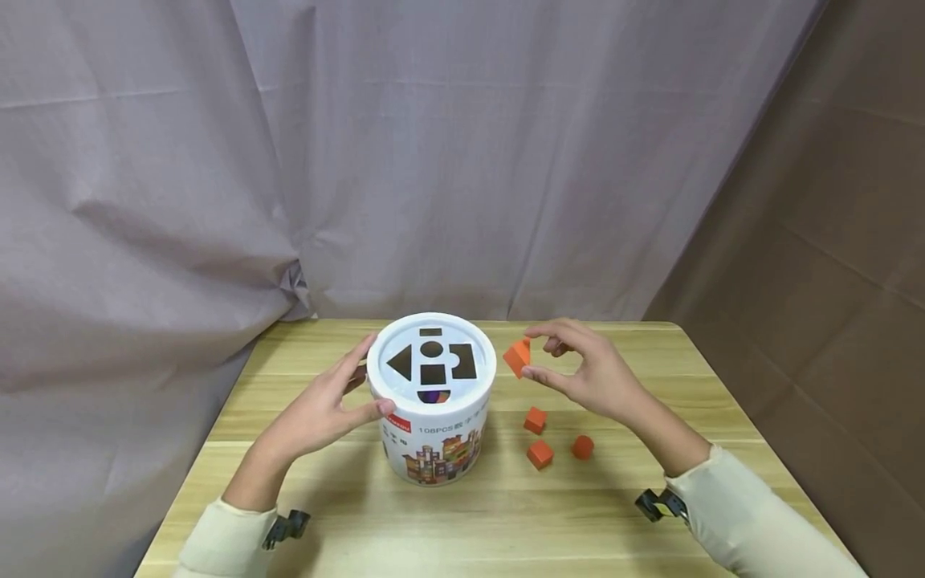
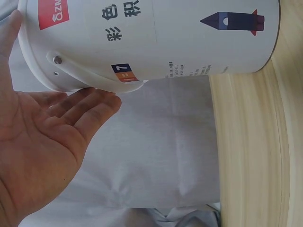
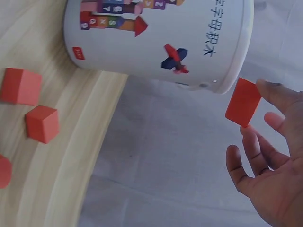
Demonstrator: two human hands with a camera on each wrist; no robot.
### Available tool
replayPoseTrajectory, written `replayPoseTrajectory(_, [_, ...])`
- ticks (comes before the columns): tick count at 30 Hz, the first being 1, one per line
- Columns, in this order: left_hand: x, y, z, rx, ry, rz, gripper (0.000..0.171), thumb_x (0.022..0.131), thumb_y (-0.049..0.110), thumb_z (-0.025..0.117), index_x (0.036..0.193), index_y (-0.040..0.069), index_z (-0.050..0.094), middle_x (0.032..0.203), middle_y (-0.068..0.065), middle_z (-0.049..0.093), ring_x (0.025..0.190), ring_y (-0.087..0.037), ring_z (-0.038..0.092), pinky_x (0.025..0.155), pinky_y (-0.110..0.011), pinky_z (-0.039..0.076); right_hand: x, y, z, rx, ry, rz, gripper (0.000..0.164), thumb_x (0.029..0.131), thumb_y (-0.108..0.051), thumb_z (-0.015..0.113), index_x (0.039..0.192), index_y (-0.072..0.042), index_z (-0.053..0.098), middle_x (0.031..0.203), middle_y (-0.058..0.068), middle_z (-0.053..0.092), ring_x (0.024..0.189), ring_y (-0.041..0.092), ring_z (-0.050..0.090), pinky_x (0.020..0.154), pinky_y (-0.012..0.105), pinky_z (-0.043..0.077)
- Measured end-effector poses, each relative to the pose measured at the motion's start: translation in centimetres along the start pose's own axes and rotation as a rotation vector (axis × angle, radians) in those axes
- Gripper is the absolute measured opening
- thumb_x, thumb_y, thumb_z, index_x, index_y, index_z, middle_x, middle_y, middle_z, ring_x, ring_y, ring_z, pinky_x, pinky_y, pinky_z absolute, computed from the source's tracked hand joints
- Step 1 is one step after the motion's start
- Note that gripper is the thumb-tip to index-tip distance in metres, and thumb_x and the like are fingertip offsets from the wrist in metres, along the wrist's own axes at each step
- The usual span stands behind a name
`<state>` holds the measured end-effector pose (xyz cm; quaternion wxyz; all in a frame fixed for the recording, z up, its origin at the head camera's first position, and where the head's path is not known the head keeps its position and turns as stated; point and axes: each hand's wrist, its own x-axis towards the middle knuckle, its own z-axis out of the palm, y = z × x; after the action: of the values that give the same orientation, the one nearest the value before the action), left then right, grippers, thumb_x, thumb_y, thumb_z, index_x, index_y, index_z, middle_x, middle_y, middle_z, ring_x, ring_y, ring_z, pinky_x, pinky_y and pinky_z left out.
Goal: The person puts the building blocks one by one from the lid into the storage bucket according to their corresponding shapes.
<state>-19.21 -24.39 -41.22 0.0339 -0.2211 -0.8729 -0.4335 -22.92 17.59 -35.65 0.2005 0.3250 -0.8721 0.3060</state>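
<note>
A white lidded bucket (image 1: 433, 429) with printed block pictures stands upright on the table. Its lid (image 1: 395, 337) has several cut-out holes, including a triangle, a circle and a square. My left hand (image 1: 323, 408) touches the rim at the left, thumb in front and fairly straight fingers farther back; in the left wrist view the palm (image 2: 42, 146) is apart from the bucket. Between thumb and index finger, my right hand (image 1: 596, 369) pinches an orange block (image 1: 516, 358) just right of the lid. One rectangular face of this block (image 3: 243, 102) shows in the right wrist view.
Right of the bucket lie two orange cube-like blocks (image 1: 535, 420) and a rounded orange block (image 1: 582, 447). Something colourful (image 1: 433, 396) shows through the front hole. A grey curtain (image 1: 462, 160) hangs behind the wooden table (image 1: 462, 538), and a brown cloth (image 1: 817, 289) at the right.
</note>
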Motion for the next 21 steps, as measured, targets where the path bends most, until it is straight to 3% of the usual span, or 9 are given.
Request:
replayPoseTrajectory(8, [-0.2,0.2,0.2,-0.01,0.004,0.001,0.111,0.097,0.052,0.084,0.179,0.034,0.012,0.184,-0.007,0.026,0.156,-0.042,0.052,0.128,-0.058,0.046,1.2,-1.6,0.4,0.056,0.022,-0.046,0.053,0.084,-0.018,0.1,0.133,-0.021,0.078,0.121,-0.003,0.076,0.098,0.013,0.065,0.089,0.028,0.062])
replayPoseTrajectory(17, [-0.3,0.1,0.3,-0.003,0.01,-0.005,0.111,0.097,0.053,0.084,0.179,0.038,0.011,0.184,-0.007,0.029,0.155,-0.042,0.053,0.128,-0.06,0.047,2.4,-3.3,1.6,0.099,-0.009,-0.074,0.052,0.086,-0.019,0.098,0.134,-0.018,0.078,0.128,0.005,0.076,0.101,0.02,0.067,0.088,0.04,0.063])
replayPoseTrajectory(21, [-0.4,0.1,0.3,-0.007,0.011,-0.004,0.111,0.097,0.053,0.085,0.179,0.038,0.011,0.182,-0.008,0.032,0.155,-0.041,0.053,0.128,-0.059,0.046,3.1,-3.8,2.3,0.126,-0.029,-0.108,0.052,0.086,-0.017,0.098,0.134,-0.014,0.077,0.126,0.005,0.077,0.099,0.023,0.066,0.087,0.036,0.062])
